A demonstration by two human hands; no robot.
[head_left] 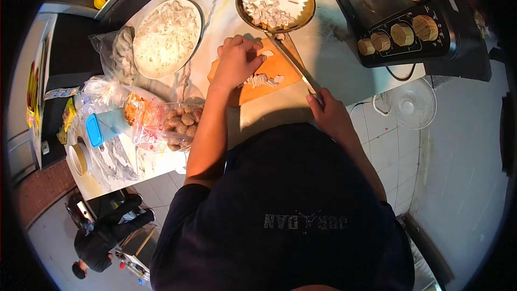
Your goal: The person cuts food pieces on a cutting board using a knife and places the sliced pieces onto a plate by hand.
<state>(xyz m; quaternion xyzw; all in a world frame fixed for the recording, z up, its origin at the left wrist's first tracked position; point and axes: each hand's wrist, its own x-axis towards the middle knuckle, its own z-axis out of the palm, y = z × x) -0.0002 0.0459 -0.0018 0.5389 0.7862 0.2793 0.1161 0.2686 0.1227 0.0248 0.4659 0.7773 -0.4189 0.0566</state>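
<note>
My right hand [328,110] grips the handle of a knife [295,66]. Its long blade slants up and to the left across the orange cutting board [256,92]. On the board's left side, my left hand [239,62] is closed, fingers bent and drawn together; whatever they may hold is hidden. Pale sliced pieces [263,80] lie in a row beside and below this hand, and a lone slice [267,53] rests near its fingertips. Just beyond the knife tip stands a dark-rimmed plate [240,8] bearing small diced pieces [272,17].
A white plate heaped with shredded white food [167,37] stands left. Nearer are a bag of round brown balls [182,123], shredded orange food [138,109] and a blue-lidded container [95,130]. A black stove [404,37] is at right. Another person [97,245] is lower left.
</note>
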